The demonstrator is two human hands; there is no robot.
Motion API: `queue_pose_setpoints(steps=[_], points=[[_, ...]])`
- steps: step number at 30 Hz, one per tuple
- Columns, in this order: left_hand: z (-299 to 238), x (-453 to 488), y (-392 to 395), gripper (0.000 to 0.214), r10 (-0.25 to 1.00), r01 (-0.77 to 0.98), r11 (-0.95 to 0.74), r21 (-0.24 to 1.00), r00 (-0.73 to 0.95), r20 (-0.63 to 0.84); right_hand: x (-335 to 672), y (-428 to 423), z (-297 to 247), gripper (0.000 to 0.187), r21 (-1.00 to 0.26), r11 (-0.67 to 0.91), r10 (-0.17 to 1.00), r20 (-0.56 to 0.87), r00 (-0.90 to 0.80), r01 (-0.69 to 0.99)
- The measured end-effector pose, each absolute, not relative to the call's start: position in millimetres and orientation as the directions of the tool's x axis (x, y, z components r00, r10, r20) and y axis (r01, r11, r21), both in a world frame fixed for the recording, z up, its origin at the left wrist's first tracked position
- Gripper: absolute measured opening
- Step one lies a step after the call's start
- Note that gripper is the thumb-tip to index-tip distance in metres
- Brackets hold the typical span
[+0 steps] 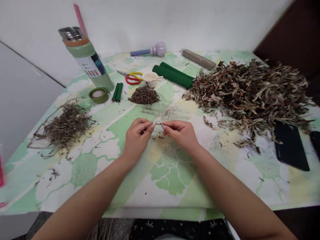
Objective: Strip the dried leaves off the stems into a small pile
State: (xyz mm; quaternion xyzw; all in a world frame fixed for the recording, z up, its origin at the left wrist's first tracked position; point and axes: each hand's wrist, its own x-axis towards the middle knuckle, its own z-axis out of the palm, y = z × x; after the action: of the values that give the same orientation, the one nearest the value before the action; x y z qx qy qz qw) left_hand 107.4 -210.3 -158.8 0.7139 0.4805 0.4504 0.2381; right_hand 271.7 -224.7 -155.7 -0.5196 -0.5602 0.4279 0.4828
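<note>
My left hand (136,136) and my right hand (181,133) meet over the middle of the table, fingertips pinched together on a small dried leaf (157,124). Just beyond them lies a small dark heap of crumbled plant bits (144,95). A big pile of dried leaves (251,89) spreads at the right, and a pile of bare stems (65,125) lies at the left. The table wears a green and white leaf-print cloth (170,170).
A green flask (85,58) stands at the back left beside a tape roll (98,95) and green sticks (118,92). Scissors (132,77), a small cup (150,78), green rolls (173,76), a brush (153,50). Two dark phones (290,145) lie at the right.
</note>
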Motion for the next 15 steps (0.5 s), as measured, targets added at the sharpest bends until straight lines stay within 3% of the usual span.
queue_pose_setpoints(steps=[6,15], points=[[-159.5,107.2,-212.1,0.018,0.841,0.543,-0.523,0.657,0.206,0.500,269.0,-222.7,-157.1,0.022,-0.998,-0.035,0.998,-0.033,-0.047,-0.044],[-161.2,107.3,-212.2,0.017,0.790,0.565,-0.592,0.574,0.269,0.551,268.4,-223.5,-155.2,0.021,-0.991,-0.072,0.994,-0.061,-0.093,-0.117]])
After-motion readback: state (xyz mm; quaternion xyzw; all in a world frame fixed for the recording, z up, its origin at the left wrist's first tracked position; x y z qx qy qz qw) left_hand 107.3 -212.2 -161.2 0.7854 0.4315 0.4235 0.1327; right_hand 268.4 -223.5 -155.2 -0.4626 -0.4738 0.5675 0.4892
